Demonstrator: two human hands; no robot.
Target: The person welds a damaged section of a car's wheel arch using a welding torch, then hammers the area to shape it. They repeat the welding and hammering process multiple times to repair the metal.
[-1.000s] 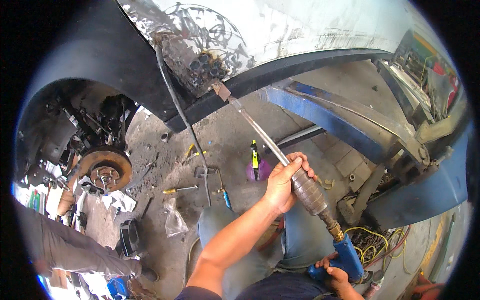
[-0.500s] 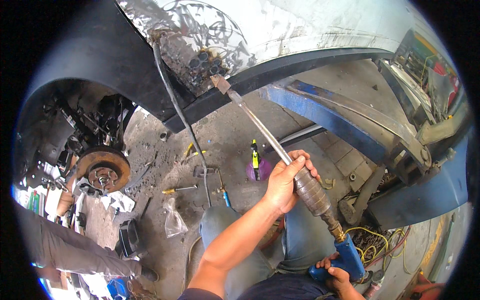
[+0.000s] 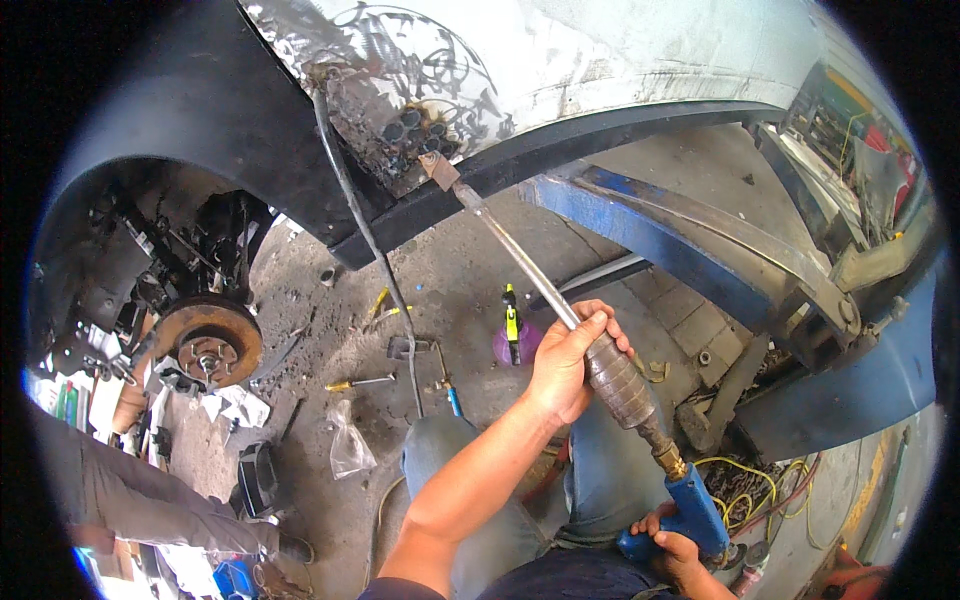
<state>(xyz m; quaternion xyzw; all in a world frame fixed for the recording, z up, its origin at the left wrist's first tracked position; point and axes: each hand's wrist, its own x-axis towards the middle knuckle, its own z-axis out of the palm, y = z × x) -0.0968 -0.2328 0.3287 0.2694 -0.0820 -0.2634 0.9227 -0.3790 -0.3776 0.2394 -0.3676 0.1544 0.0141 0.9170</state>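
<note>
The left hand (image 3: 570, 365) is wrapping its fingers around the ribbed metal barrel of a long air chisel (image 3: 610, 375), gripping it just below the shaft. The right hand (image 3: 672, 548) is closing around the tool's blue pistol grip (image 3: 690, 515) at about five o'clock in the view. The chisel is running diagonally from that grip up toward eleven o'clock, and its flat tip (image 3: 440, 170) is touching the scorched, rusty lower edge of the car body panel (image 3: 600, 60), just beside a cluster of small round holes (image 3: 415, 130).

Open room is lying mostly on the concrete floor (image 3: 450, 270) between the sill and the person's knees; the blue lift arm (image 3: 700, 230) is crossing at two o'clock and is hemming in the right side. A black hose (image 3: 365, 230) is hanging from the panel at twelve o'clock down to the floor.

The floor is looking dusty and littered: a yellow-handled screwdriver (image 3: 358, 382) at nine o'clock of the left hand, a green-and-black tool (image 3: 512, 325) standing on a purple patch, and a clear plastic bag (image 3: 348, 450) whose contents cannot be told. At nine o'clock of the view, a bare brake disc (image 3: 208, 345) is sitting in the wheel arch. Another person's trouser leg (image 3: 150, 505) is stretching across at eight o'clock. Yellow cable (image 3: 740, 480) is coiling near the pistol grip.
</note>
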